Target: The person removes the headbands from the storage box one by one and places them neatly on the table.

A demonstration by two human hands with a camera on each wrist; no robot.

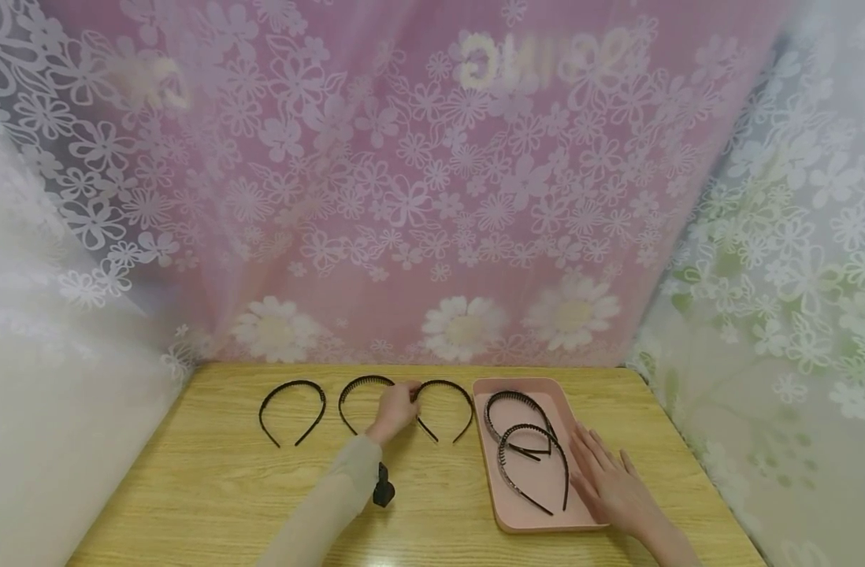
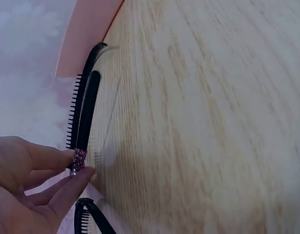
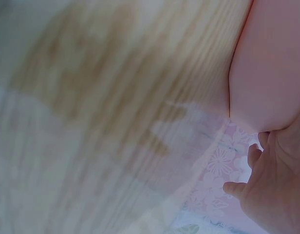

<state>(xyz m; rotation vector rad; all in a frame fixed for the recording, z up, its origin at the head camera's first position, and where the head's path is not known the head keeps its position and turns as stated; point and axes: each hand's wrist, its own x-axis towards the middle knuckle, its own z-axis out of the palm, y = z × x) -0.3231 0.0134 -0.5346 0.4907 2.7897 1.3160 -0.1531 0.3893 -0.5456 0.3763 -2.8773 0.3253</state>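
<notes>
My left hand point(image 1: 395, 411) pinches one side of a black toothed headband point(image 1: 443, 383) between thumb and fingertips. The left wrist view shows purple glitter on the headband point(image 2: 89, 107) right at the fingertips. Just left of it lies a second black headband point(image 1: 365, 378), partly hidden by the hand. With fingers extended, my right hand point(image 1: 610, 480) lies along the right wall of a pink tray point(image 1: 506, 496). Two more black headbands are in that tray, the nearer one point(image 1: 525, 427) overlapping the farther one point(image 1: 515, 393).
Another black headband point(image 1: 293, 383) lies at the far left of the row on the wood-grain table point(image 1: 213, 488). Flower-patterned curtain point(image 1: 404, 181) borders the table's back edge and both sides.
</notes>
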